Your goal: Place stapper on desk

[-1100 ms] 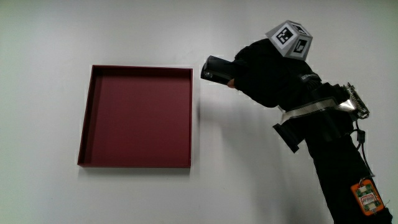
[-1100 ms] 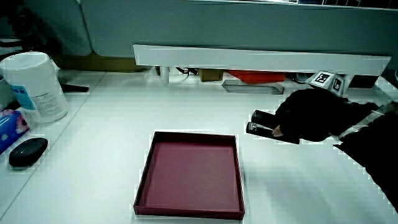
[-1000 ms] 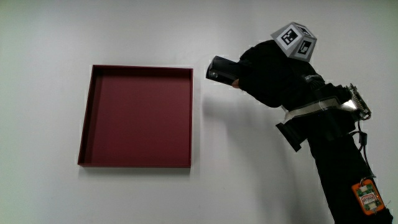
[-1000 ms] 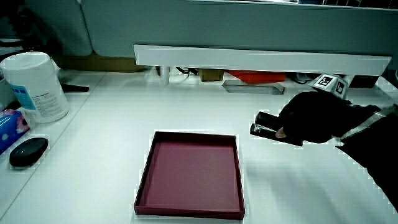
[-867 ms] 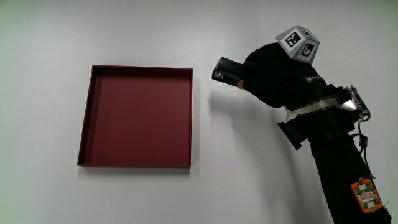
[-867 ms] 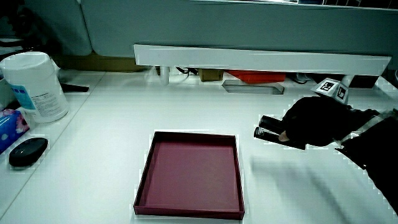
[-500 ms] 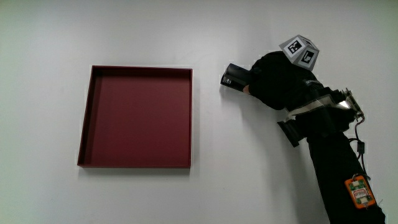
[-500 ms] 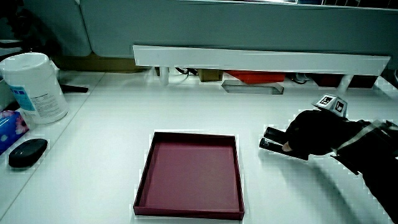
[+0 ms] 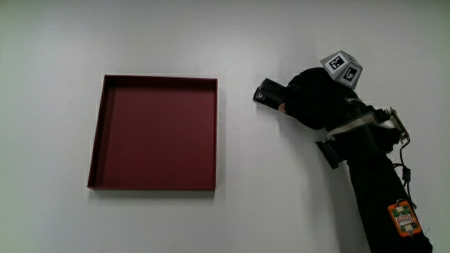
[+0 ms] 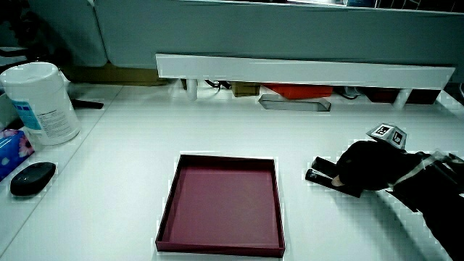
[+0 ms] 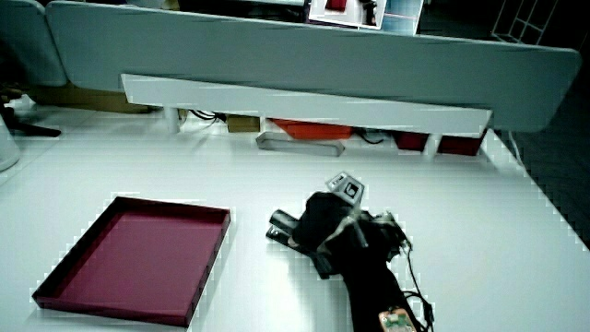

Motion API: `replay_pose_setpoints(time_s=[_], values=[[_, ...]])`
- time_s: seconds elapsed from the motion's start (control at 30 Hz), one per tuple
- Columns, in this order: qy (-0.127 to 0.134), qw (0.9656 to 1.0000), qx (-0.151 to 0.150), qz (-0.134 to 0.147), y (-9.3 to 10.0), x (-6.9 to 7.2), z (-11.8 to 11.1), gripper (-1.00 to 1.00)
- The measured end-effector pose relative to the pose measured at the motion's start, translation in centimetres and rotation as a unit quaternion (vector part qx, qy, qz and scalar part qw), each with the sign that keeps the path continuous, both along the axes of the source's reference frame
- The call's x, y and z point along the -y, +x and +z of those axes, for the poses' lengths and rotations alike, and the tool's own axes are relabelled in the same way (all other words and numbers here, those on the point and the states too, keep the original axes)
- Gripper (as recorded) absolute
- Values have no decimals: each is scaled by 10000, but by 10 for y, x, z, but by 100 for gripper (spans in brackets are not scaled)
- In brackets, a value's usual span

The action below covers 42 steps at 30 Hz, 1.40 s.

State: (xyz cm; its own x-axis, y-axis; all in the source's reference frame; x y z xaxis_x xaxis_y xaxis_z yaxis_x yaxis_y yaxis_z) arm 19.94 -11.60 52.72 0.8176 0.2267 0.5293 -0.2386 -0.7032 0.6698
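Main view. The hand point(image 9: 316, 98), in a black fabric glove with a small patterned cube point(image 9: 342, 68) on its back, lies low over the white, smooth table point(image 9: 281, 204). Its fingers are curled round a black stapler point(image 9: 269, 93), a short blocky bar of which only one end shows past the glove. The stapler's long axis runs from the hand toward the tray point(image 9: 155, 132), with the free end pointing at the tray's nearer wall. The tray is square, shallow and dark red, with thin upright walls and a flat matte floor; it stands apart from the hand, with bare table between.

Side view. The hand point(image 10: 366, 174) rests at table level with the stapler point(image 10: 321, 171) projecting from it as two dark stacked arms. A white cylindrical canister point(image 10: 40, 101) and a black oval object point(image 10: 32, 177) stand well apart from the hand, past the tray point(image 10: 221, 203).

Side view. The hand point(image 11: 323, 221) covers most of the stapler point(image 11: 284, 226), which lies flat on the table beside the tray point(image 11: 138, 258).
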Motion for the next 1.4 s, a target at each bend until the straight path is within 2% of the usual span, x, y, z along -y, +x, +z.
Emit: replay_pose_setpoints(time_s=[0.07, 0.33, 0.37, 0.4, 0.5, 0.67, 0.7, 0.73, 0.8, 0.83, 0.9, 0.93, 0.97, 1.07, 1.13, 1.17, 1.2, 1.27, 1.3, 1.4], values=[[18, 10000, -43, 4, -1, -1, -1, 0], [-1, 10000, 28, 11, 4, -4, 2, -44], [-10, 9999, 129, -4, 4, -5, -2, -50], [-114, 9999, 108, 20, 7, -5, -1, -56], [-109, 9998, 91, -110, 7, -7, -16, -72], [143, 9985, 98, -522, -3, -18, -61, -100], [287, 9978, 66, -599, -6, -21, -71, -100], [320, 9965, 101, -764, -11, -25, -81, -100], [461, 9942, 75, -971, -15, -33, -91, -100], [458, 9942, 13, -977, -16, -38, -92, -100], [767, 9884, -142, -1306, -24, -49, -101, -100], [944, 9843, -165, -1484, -34, -55, -116, -100], [1088, 9804, -90, -1638, -48, -64, -140, -100], [872, 9756, 76, -2016, -64, -85, -145, -100], [1033, 9660, -5, -2371, -75, -98, -157, -100], [756, 9668, 294, -2424, -84, -104, -169, -100], [1051, 9572, 121, -2693, -88, -109, -173, -100], [747, 9587, 268, -2731, -93, -118, -172, -100], [575, 9584, 400, -2768, -95, -120, -171, -100], [414, 9531, 299, -2982, -100, -126, -165, -100]])
